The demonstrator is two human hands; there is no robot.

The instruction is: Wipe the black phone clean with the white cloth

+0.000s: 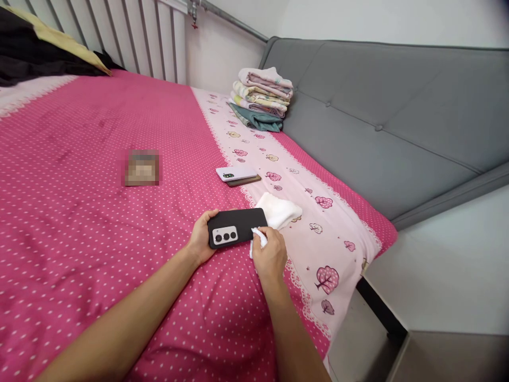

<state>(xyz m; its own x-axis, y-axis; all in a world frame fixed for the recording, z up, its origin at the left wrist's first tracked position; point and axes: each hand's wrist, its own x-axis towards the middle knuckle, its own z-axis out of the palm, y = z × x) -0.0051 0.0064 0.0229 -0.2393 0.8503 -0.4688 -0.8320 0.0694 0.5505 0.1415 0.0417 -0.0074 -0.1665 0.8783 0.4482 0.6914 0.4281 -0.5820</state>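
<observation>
My left hand (201, 237) is closed around the camera end of a black smartphone (248, 220), held sideways above the bed with its back facing me. Three lenses show in a pale camera panel near that hand. Pinched in my right hand (271, 252) is a small white cloth (260, 237), which touches the lower right corner of the phone. Another white cloth (280, 210) lies crumpled on the bed just behind the phone's right end. Farther off, a white smartphone (237, 173) rests on top of a brownish flat phone-like thing (248, 181).
The bed wears a pink dotted sheet (170, 122) with a pale tree-print band. A blurred square item (142, 168) lies at left. Folded cloths (262, 98) are stacked against the grey headboard (350, 101). A radiator (135, 37) and dark clothing (24, 48) are at the back left.
</observation>
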